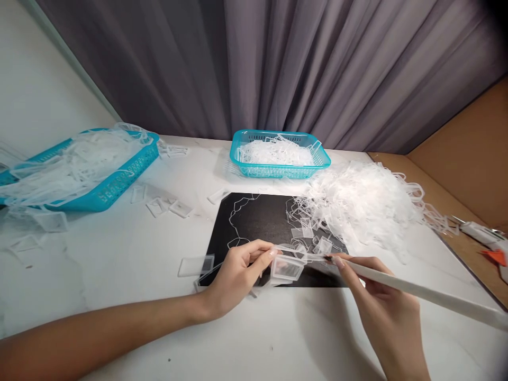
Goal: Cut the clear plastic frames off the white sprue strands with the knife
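My left hand [238, 272] pinches a small clear plastic piece [286, 266] at the near edge of a black mat [257, 222]. Thin clear strips still hang from that piece. My right hand [375, 296] is closed around a long white tool [428, 293], held like a pen. The tool's dark tip touches the right side of the clear piece. Several other small clear pieces lie on the mat just beyond my fingers.
A big heap of clear plastic offcuts [357, 206] covers the mat's right side. A teal basket [278, 153] with offcuts stands behind the mat, and a larger teal basket [107, 180] sits at far left. Loose clear pieces [194, 264] lie about. A white tool [482, 233] rests on the brown board at right.
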A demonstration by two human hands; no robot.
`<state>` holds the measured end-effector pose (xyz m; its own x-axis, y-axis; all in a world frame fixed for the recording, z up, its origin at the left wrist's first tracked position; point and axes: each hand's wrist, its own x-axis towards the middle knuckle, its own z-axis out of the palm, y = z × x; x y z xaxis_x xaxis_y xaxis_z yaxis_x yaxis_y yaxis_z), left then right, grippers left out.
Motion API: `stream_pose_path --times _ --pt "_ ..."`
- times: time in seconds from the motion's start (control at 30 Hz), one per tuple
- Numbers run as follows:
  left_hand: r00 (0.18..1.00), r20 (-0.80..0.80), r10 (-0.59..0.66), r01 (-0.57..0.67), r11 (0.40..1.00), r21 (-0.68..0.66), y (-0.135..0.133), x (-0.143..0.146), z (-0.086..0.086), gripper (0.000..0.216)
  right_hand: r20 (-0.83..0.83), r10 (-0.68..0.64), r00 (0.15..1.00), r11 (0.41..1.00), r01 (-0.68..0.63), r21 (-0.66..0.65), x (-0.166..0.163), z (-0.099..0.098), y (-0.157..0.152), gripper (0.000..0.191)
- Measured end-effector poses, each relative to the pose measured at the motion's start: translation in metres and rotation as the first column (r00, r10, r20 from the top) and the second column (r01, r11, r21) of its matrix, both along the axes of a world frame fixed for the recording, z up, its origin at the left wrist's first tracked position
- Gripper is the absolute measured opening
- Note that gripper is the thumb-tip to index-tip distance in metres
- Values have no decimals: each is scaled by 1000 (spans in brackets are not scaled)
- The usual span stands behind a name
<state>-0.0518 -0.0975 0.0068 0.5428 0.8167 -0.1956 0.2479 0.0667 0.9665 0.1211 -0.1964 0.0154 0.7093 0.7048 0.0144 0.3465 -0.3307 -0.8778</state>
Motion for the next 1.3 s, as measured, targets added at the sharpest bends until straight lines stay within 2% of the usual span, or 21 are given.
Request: stream_pose_path --times 0.17,0.27,0.33,0.37,0.43,0.5,0.57,0.67,0.8,0.87,0.97,1.1,1.3 --pt "991 116 72 -72 997 -6 4 -1 -3 21 -34 -42 999 999 42 -4 16 -8 0 26" --pt "974 218 65 -41 993 -112 6 0 -4 20 -76 -23 997 1000 24 14 19 -12 0 28" --pt "953 302 36 41 969 -243 6 1 -4 19 -114 -12 993 1000 14 14 13 -11 1 27" --pt "934 358 8 113 942 -317 7 1 -3 19 -137 1 991 1000 1 15 9 -10 1 27" --pt "873 485 -55 296 850 -436 9 1 -2 18 -184 39 982 999 -38 13 -1 -8 2 26" --pt "805 586 -85 437 754 -491 11 1 -2 15 -228 74 971 997 -70 24 -8 -9 3 26" --pt "769 632 -101 514 685 -517 14 0 -2 15 -303 101 948 994 -82 75 -11 -11 4 26" --pt "771 612 -178 565 635 -527 15 1 -5 26 -502 180 846 972 -74 223 -12 -15 6 21" --pt "817 482 -315 558 639 -529 11 4 -6 31 -699 294 652 937 -52 345 -15 -15 9 13" --pt "833 453 -318 541 643 -543 9 5 -6 32 -750 305 587 938 -52 342 -16 -13 11 12" --pt "849 460 -259 503 660 -558 10 4 -6 31 -801 330 499 938 -77 339 -14 -11 11 9" --pt "858 493 -144 442 695 -567 14 4 -9 31 -812 334 480 939 -93 331 -5 -13 8 8" --pt "838 546 21 382 693 -612 16 4 -13 27 -812 350 466 933 -99 345 -5 -17 3 9"
